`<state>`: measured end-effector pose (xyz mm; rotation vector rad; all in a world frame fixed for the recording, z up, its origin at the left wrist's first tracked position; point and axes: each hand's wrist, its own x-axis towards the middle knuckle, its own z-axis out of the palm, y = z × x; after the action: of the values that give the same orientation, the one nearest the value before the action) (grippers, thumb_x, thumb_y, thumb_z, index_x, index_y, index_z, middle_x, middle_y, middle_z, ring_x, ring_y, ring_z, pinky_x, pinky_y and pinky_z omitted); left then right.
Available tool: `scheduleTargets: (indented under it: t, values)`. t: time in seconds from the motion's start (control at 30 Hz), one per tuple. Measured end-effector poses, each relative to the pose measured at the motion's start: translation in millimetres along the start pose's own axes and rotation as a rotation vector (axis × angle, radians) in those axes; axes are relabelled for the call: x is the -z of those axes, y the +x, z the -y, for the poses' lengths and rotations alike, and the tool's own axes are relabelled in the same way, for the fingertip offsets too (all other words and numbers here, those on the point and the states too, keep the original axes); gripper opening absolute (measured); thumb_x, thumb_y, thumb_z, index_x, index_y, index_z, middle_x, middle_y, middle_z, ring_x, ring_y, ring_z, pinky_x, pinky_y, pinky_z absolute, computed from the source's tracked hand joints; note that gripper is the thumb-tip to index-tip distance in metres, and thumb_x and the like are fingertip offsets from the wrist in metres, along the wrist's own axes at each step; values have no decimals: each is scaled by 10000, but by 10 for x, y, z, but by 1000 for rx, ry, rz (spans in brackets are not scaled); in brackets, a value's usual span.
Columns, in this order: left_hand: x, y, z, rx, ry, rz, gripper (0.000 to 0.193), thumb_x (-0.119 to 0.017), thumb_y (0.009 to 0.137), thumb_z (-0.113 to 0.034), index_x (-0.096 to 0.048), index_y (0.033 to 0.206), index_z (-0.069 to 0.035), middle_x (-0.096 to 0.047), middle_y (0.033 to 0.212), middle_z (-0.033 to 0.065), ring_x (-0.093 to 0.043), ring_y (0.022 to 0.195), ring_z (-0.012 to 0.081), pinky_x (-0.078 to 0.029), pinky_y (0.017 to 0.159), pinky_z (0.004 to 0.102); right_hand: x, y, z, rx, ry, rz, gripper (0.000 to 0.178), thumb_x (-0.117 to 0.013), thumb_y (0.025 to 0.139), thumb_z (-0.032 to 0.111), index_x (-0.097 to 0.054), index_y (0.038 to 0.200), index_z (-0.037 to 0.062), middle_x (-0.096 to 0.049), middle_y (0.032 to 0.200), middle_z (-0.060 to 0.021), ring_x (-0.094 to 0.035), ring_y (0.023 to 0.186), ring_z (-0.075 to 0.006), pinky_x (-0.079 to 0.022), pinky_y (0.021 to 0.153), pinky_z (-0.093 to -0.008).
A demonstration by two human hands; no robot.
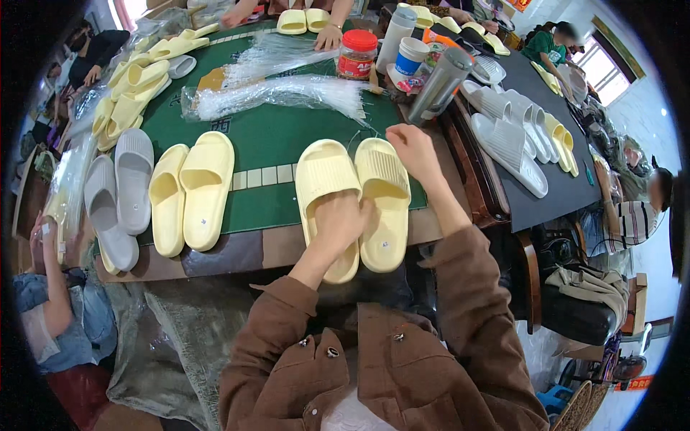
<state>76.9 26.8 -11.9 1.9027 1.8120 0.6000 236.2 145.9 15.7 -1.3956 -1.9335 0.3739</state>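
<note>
The fingers of the left hand [342, 221] reach under the strap of the left yellow slipper [327, 169] and are hidden there, so I cannot tell whether they grip it. The thumb side is turned towards the right yellow slipper [384, 205]. The fingers of the right hand [410, 147] are curled in beside that slipper's far end; I cannot tell whether they pinch anything. Both slippers lie side by side at the near edge of the table [266, 208], toes pointing away.

Beyond them, a clear plastic bag [280, 99] holds a bundle of thin white strands. Far right of it stands a clear jar [356, 57] with a red lid and reddish contents. Next to it are a white and blue cup [410, 57], whose inside I cannot make out, and two upright flasks, a near grey flask [442, 85] and a far pale flask [394, 39], contents unseen.

The left forearm slants in from the near left. The right forearm reaches farther out, its wrist bent and the hand turned left.
</note>
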Motion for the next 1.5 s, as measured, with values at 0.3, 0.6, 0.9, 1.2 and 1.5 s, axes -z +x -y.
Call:
scheduleTargets:
  t: [0.3,0.6,0.9,1.2,1.5]
  values:
    - [-122,1,106,-12,-13,-105,429,-499,863,-368,-671,820,22,-657,745,223,-652,696,383,-523,677,479,-388,332,-71,-175,27,158,275,-688,791,274,-719,910,28,-701,883,-131,-683,764,-256,-532,707,-348]
    - [-35,-16,75,-31,-42,-56,450,-507,870,-386,-628,940,42,-643,917,255,-640,804,390,-500,750,488,-406,237,161,-222,495,253,236,-602,885,124,-687,1072,7,-664,777,-42,-616,680,-77,-507,646,-224]
    - [-43,-23,122,-109,17,-129,438,-574,857,-368,-601,965,56,-633,913,249,-627,846,381,-496,735,480,-493,82,244,-97,454,105,163,-578,890,100,-676,964,-7,-650,767,-42,-603,679,-87,-499,652,-238]
    - [517,-167,1,-398,-56,-450,186,-636,833,-181,-619,932,-24,-641,901,118,-620,835,309,-500,719,392,-540,-5,238,-96,733,29,165,-558,916,87,-678,1007,20,-633,867,-38,-609,745,-90,-507,652,-237]
    - [330,1224,343,-117,-726,-150,159,-551,914,-137,-608,991,-9,-614,782,31,-517,630,113,-409,569,271,-535,-3,283,-31,727,-88,186,-546,928,73,-677,1058,58,-553,989,-30,-577,849,-100,-496,714,-243]
